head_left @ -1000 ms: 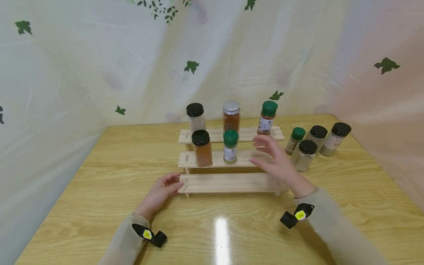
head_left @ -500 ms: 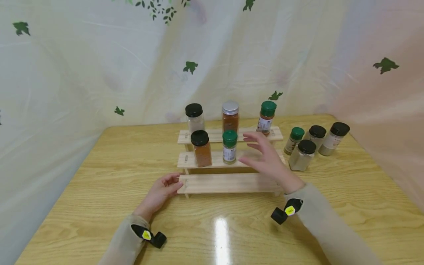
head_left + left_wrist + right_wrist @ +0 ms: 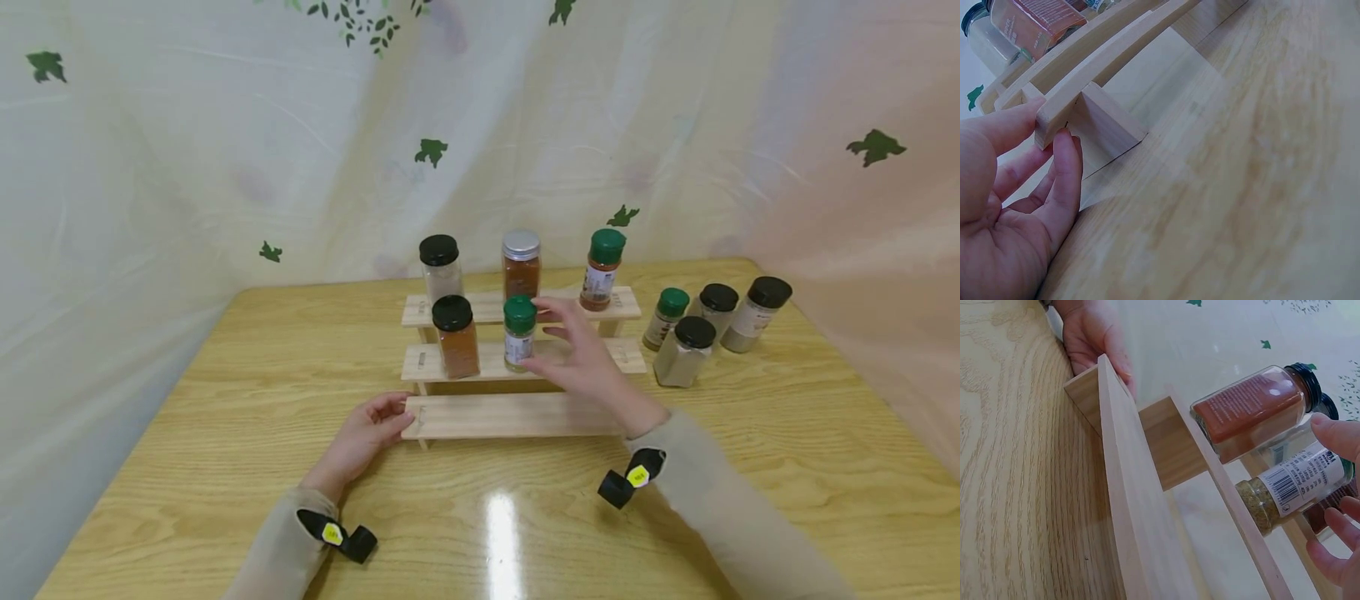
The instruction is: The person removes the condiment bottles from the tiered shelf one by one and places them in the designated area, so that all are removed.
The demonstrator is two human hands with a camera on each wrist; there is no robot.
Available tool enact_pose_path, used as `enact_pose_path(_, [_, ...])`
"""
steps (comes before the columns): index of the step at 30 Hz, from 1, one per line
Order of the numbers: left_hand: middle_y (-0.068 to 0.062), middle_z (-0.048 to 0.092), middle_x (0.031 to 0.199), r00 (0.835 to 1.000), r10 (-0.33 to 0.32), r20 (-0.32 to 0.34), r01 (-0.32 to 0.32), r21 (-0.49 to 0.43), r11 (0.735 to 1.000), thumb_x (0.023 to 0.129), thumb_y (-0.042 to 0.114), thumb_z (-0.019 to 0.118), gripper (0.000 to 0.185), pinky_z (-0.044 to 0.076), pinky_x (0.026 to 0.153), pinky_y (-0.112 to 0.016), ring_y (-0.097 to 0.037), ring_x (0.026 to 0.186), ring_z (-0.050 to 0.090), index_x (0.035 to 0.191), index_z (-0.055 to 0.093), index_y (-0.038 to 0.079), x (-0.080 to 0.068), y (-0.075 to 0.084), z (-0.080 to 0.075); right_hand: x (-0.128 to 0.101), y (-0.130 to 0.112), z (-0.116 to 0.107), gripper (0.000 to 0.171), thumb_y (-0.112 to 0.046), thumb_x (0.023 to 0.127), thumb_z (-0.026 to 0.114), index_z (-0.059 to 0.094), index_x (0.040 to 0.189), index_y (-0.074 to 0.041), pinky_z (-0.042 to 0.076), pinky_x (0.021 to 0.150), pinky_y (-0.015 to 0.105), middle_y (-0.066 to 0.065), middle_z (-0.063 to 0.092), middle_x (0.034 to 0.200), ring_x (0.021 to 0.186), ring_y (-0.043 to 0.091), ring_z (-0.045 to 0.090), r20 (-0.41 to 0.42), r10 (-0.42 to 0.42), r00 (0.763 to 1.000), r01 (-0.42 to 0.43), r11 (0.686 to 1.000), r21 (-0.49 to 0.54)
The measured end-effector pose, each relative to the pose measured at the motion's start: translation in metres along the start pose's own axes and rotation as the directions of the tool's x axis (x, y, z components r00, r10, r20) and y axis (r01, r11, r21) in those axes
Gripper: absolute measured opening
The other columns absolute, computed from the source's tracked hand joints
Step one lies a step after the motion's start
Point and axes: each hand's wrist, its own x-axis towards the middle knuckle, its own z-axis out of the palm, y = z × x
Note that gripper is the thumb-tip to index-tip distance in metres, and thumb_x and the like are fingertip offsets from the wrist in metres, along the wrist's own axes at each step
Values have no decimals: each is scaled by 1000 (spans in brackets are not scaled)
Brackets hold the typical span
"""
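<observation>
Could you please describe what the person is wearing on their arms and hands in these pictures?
Both hands are bare: the left hand and right hand wear no gloves or rings that show. Each arm has a loose, pale beige sleeve reaching to the wrist. Strapped at each wrist is a small black device bearing a yellow hexagonal sticker.

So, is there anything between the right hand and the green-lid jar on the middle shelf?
Nothing visible. The right hand is open just right of the green-lid jar, fingers spread on both sides of it, not yet gripping. The black-lid jar stands on the jar's far side, away from the hand.
</observation>
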Motion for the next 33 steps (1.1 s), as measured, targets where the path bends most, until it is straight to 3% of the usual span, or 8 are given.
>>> enact_pose_path(16, [2, 52, 98, 1000, -8, 1, 8, 10, 1000, 92, 3, 56, 44, 47, 71, -17, -2, 82, 52, 132, 42, -12, -1, 2, 1, -2, 4, 7, 74, -2, 78, 75, 32, 138, -9, 43, 100, 48, 15, 41, 134, 120, 33, 46, 5, 20, 1000, -20, 999, -34])
enact_pose_path(33, [3, 53, 96, 1000, -3, -1, 3, 22, 1000, 92, 3, 57, 44, 47, 69, -17, -2, 80, 52, 131, 43, -12, -3, 4, 2, -2, 7, 25, 72, 1, 78, 74, 32, 135, -8, 49, 91, 46, 19, 47, 127, 112, 34, 51, -133, 1, 991, -3, 1000, -14])
